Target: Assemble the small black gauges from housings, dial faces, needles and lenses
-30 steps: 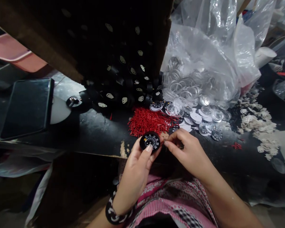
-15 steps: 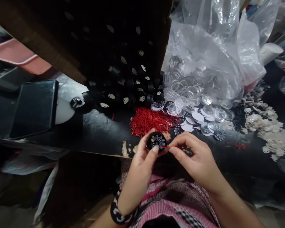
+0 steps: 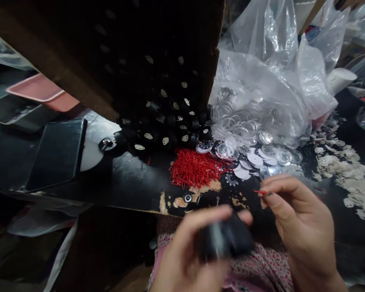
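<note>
Blurred by motion, my left hand (image 3: 191,251) is wrapped round a black round housing (image 3: 225,239) above my lap; its dial face does not show. My right hand (image 3: 301,215), at the right, pinches a thin red pointer (image 3: 260,192) between thumb and forefinger. A heap of similar red pointers (image 3: 196,168) lies on the dark table beyond both hands. Beside it on the right are printed dials and white discs (image 3: 255,159). A small round metal part (image 3: 187,198) rests near the table's front edge.
An open box (image 3: 214,73) of black housings stands at the back. Clear rings (image 3: 240,117) and plastic bags (image 3: 255,69) lie right of it, pale flat pieces (image 3: 346,170) farther right. A black tablet-like object (image 3: 56,152) and a pink tray (image 3: 39,89) are at left.
My hands have moved apart. The left has come down and nearer with the housing, turning it so the dial is out of sight; the right has moved right with the red pointer.
</note>
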`<action>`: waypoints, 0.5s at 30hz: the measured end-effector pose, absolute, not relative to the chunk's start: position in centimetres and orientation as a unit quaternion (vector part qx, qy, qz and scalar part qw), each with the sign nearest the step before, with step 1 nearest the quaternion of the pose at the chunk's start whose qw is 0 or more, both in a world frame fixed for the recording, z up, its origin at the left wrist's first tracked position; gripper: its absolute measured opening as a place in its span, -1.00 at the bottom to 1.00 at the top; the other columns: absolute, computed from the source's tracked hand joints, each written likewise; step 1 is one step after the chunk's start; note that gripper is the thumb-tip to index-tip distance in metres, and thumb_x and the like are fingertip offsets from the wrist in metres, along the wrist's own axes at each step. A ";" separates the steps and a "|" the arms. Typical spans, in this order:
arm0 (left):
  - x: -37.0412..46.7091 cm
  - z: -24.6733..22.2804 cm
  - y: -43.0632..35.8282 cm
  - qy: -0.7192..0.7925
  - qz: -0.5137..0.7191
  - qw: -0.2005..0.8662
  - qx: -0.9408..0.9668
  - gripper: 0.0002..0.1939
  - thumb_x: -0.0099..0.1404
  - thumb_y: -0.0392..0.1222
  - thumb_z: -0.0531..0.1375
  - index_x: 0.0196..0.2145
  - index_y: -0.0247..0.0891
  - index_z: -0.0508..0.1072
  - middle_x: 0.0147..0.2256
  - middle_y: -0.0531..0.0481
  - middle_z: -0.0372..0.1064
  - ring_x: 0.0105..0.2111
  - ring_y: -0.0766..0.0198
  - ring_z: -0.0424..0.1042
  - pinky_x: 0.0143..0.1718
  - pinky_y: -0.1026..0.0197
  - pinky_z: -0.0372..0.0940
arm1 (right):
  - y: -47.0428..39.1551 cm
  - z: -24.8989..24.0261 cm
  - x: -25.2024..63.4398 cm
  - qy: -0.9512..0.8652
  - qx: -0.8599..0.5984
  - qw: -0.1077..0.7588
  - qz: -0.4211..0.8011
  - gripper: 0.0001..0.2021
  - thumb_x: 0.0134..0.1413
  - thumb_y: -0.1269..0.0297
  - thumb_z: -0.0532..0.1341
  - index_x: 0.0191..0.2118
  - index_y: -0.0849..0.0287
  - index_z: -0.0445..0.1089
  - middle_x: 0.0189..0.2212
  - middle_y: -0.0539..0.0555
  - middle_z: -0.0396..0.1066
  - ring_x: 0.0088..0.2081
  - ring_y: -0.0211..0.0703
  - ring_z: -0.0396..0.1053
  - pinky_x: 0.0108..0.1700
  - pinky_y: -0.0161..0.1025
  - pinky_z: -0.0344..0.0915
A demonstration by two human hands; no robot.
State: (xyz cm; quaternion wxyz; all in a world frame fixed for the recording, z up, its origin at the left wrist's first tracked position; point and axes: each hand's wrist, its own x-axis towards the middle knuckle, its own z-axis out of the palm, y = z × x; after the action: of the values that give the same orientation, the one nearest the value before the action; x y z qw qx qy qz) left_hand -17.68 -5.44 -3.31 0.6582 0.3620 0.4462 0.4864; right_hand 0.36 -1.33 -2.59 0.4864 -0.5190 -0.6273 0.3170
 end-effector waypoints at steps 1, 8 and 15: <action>-17.5 -4.3 -4.7 0.451 0.493 0.669 0.325 -0.71 0.23 -0.12 0.27 -0.07 0.03 0.49 -0.08 0.00 0.54 -0.15 0.12 0.54 -0.06 0.07 0.45 | -1.4 -2.6 0.2 -0.638 -0.519 0.475 0.314 -0.91 0.24 0.38 0.18 -0.28 0.04 0.40 -0.35 0.01 0.34 -0.32 -0.18 0.30 -0.31 -0.25 0.26; -15.7 -8.5 -2.6 0.435 0.515 0.708 0.211 -0.73 0.26 -0.19 0.25 -0.07 -0.09 0.41 -0.08 0.01 0.47 -0.07 0.23 0.47 0.03 0.17 0.35 | -1.1 -3.9 -1.8 -0.748 -0.513 0.306 0.290 -0.90 0.25 0.43 0.14 -0.27 0.15 0.39 -0.36 0.03 0.38 -0.30 -0.16 0.32 -0.25 -0.20 0.21; -16.1 -8.3 -3.1 0.472 0.504 0.652 0.312 -0.76 0.28 -0.15 0.22 -0.08 -0.11 0.38 -0.06 0.00 0.46 -0.02 0.21 0.44 0.01 0.20 0.33 | -0.9 -4.0 -1.9 -0.746 -0.528 0.285 0.289 -0.90 0.23 0.41 0.15 -0.33 0.15 0.37 -0.41 0.01 0.36 -0.35 -0.18 0.30 -0.29 -0.22 0.17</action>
State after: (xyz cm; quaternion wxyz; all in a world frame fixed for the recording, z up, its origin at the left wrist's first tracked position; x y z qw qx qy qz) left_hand -16.09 -3.06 -8.25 0.6523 0.3125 0.4721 0.5039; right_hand -1.88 -0.92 -4.03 0.2855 -0.5276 -0.7461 0.2889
